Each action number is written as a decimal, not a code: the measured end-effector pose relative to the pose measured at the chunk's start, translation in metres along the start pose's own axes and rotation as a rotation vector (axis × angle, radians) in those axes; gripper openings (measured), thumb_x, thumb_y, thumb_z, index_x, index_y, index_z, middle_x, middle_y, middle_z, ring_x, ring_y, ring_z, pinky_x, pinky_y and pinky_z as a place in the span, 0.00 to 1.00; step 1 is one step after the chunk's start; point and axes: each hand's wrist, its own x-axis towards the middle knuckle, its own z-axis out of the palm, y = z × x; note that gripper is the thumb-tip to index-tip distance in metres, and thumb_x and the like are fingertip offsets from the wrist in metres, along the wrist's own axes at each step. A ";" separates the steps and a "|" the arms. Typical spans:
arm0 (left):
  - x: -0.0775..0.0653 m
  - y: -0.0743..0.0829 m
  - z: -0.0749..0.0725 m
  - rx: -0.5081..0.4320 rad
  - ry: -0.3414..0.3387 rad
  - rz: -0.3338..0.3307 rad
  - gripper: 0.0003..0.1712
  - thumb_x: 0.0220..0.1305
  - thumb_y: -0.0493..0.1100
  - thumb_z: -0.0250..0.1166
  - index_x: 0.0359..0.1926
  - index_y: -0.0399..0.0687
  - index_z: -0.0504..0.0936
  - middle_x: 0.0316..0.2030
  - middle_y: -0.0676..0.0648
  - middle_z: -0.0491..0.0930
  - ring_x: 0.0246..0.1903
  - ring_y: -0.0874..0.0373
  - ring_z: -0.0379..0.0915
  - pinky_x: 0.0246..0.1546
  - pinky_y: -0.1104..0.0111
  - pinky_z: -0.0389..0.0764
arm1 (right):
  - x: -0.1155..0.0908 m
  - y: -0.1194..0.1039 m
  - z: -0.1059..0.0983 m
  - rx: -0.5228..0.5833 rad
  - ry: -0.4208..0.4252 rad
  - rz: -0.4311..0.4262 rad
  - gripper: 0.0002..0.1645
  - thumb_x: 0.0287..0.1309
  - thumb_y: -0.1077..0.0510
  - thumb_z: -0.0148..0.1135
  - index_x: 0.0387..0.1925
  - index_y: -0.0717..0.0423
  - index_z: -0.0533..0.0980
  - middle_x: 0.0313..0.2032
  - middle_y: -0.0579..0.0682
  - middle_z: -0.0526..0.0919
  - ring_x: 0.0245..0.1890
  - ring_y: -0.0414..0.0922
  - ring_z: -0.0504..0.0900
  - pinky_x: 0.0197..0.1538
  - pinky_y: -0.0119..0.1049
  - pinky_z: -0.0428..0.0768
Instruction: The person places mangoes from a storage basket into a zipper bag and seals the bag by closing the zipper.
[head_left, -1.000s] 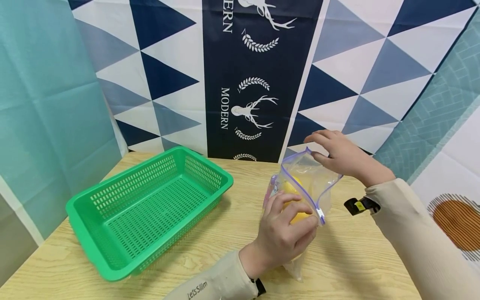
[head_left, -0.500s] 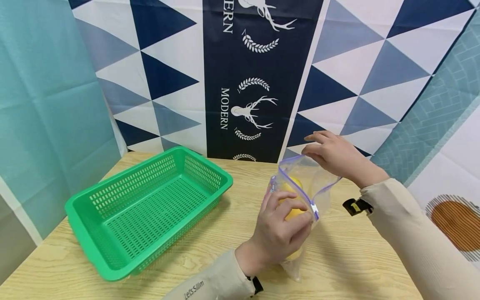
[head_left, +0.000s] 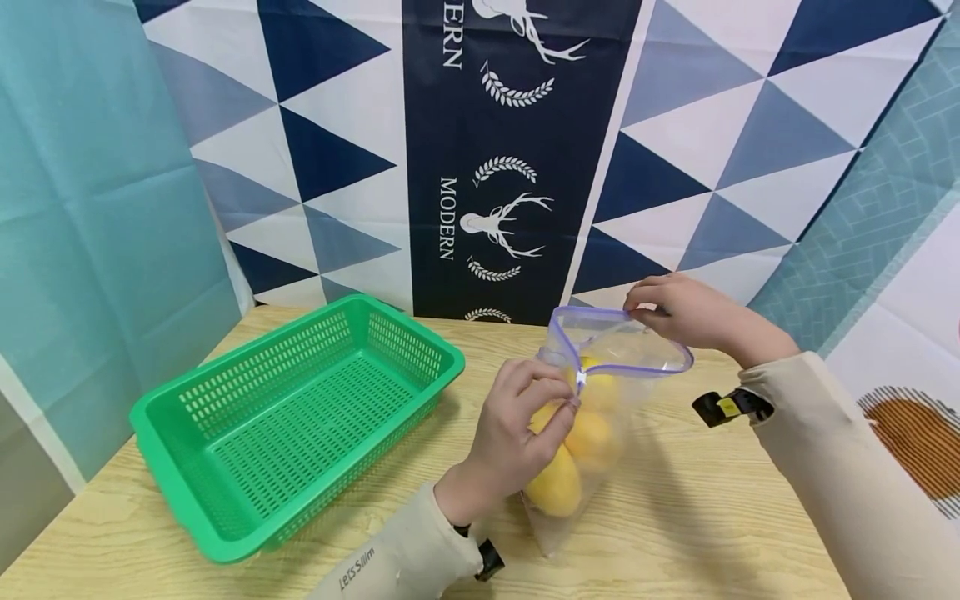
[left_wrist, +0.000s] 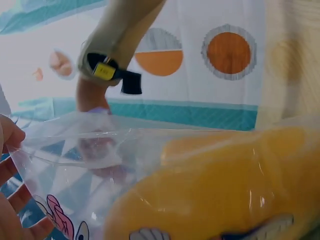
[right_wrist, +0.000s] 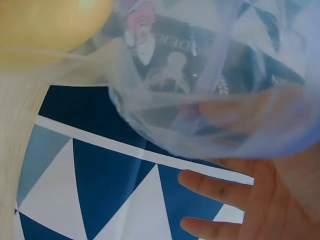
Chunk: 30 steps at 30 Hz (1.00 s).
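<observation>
A clear zip bag (head_left: 626,396) with a purple rim stands on the table, its mouth spread wide. Several yellow, mango-like fruits (head_left: 557,485) lie inside it, large through the plastic in the left wrist view. My left hand (head_left: 510,425) pinches the near side of the bag, fingertips just below the white slider (head_left: 581,379). At the far side of the mouth, my right hand (head_left: 686,310) holds the rim between thumb and fingers. In the right wrist view, the thumb shows through the plastic and other fingers (right_wrist: 215,190) extend outside it.
A green perforated basket (head_left: 296,517) stands at the left with no contents. Behind the wooden table (head_left: 420,533) hangs a patterned cloth (head_left: 345,167). Both wrists wear black straps, the right one (head_left: 727,407) with a yellow tag.
The slider end of the bag mouth has swung left and away, with my left hand moving the same way. More fruit shows. My right hand has shifted slightly right along the rim.
</observation>
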 end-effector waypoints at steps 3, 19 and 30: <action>0.001 -0.005 -0.005 -0.062 -0.001 -0.099 0.04 0.60 0.31 0.64 0.35 0.42 0.81 0.35 0.48 0.80 0.39 0.54 0.75 0.43 0.69 0.78 | -0.004 0.002 -0.002 0.089 -0.056 0.086 0.09 0.67 0.66 0.58 0.44 0.60 0.82 0.49 0.60 0.82 0.51 0.59 0.79 0.52 0.58 0.76; 0.005 -0.026 -0.027 -0.386 0.108 -0.627 0.04 0.63 0.26 0.61 0.40 0.28 0.77 0.38 0.32 0.80 0.39 0.42 0.82 0.42 0.68 0.83 | -0.035 0.020 0.014 0.563 -0.005 0.287 0.14 0.74 0.59 0.52 0.48 0.62 0.80 0.42 0.48 0.86 0.42 0.41 0.81 0.46 0.36 0.80; 0.003 -0.048 -0.035 -0.607 0.203 -0.871 0.03 0.67 0.26 0.57 0.41 0.29 0.72 0.38 0.40 0.83 0.37 0.59 0.85 0.39 0.64 0.85 | -0.050 0.024 0.034 1.025 0.072 0.119 0.12 0.74 0.66 0.47 0.43 0.68 0.77 0.44 0.49 0.88 0.44 0.42 0.86 0.42 0.34 0.85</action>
